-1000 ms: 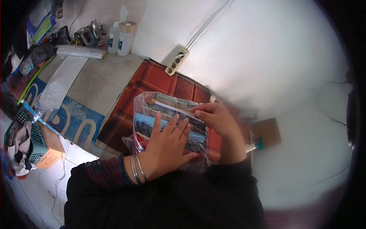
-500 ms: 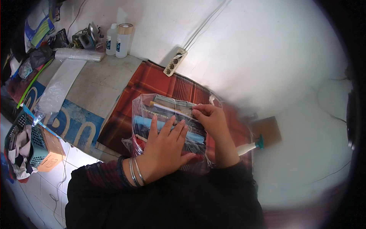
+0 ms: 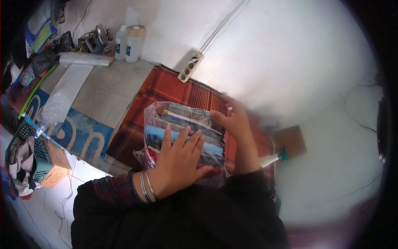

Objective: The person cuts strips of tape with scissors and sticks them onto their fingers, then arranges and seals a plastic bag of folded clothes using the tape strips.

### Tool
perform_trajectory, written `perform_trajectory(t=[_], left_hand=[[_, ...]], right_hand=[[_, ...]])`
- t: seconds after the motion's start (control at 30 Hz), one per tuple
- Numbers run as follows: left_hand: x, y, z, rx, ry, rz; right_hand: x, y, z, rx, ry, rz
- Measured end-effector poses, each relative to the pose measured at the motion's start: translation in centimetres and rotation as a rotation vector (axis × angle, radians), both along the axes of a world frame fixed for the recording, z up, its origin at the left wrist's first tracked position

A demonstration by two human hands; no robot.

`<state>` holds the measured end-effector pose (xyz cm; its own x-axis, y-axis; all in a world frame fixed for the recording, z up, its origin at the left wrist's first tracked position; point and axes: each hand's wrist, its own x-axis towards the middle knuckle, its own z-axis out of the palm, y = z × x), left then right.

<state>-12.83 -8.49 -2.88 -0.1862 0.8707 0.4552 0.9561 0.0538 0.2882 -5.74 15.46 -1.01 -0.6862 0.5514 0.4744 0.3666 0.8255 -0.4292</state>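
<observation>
Folded clothes point(image 3: 156, 132) in grey, light blue, dark and red lie stacked in layers inside a clear plastic bag point(image 3: 151, 113). My left hand point(image 3: 176, 159) rests flat on top of the bag with its fingers spread. Raised near the bag's upper right corner is my right hand point(image 3: 237, 120), thumb and fingers apart and slightly blurred, with nothing visible in them. Under the bag spreads a red-orange plaid cloth point(image 3: 154, 89).
Against the wall are a power strip point(image 3: 190, 67) and two white bottles point(image 3: 132, 47). A plastic roll point(image 3: 85, 59) lies at the back left. On the right are a spray bottle point(image 3: 271, 159) and a brown square point(image 3: 290, 144). A green basket point(image 3: 40, 159) holds clothes.
My right hand has opened from a pinch at the bag's upper right edge and moved slightly up and right. My left hand stays in place on the bag.
</observation>
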Motion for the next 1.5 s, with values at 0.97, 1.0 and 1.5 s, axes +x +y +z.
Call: perform_trajectory(t=[0.97, 1.0, 1.5], left_hand=[[5.6, 2.4, 2.5, -0.094, 0.168, 0.341], [6.3, 3.1, 2.3, -0.074, 0.173, 0.313], [5.1, 4.3, -1.6, -0.26, 0.181, 0.485]], right_hand=[[30.5, 1.5, 1.3, -0.567, 0.009, 0.105], [34.4, 3.1, -0.2, -0.555, 0.041, 0.039], [71.8, 25.2, -27.8, -0.57, -0.542, -0.896]])
